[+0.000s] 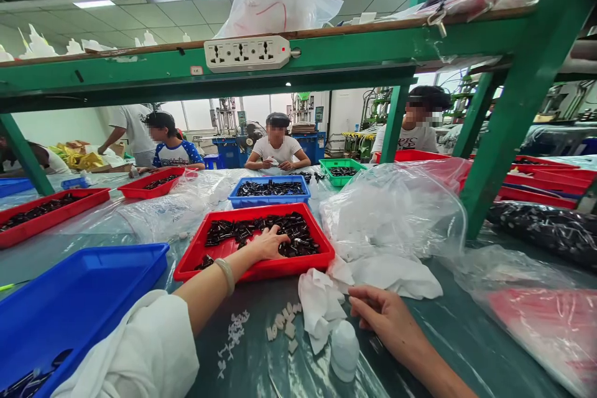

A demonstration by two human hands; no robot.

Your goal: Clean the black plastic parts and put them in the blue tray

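Observation:
My left hand (270, 243) reaches into a red tray (254, 272) of small black parts (298, 230), its fingers down among them; whether it grips any is hidden. My right hand (380, 314) is above the green table surface, thumb and fingers slightly apart, with nothing visible between them. Just left of it are a crumpled white cloth (319, 305) and a white bottle (344, 351). Small beige blocks (290, 329) and scattered white bits (233, 333) lie in front of the red tray.
A blue tray (84, 286) with some black parts is at the left. Clear plastic bags (392, 211) lie at the right. Behind the red tray sits a smaller blue tray (269, 201). A green shelf frame (158, 78) crosses overhead. Several people sit beyond.

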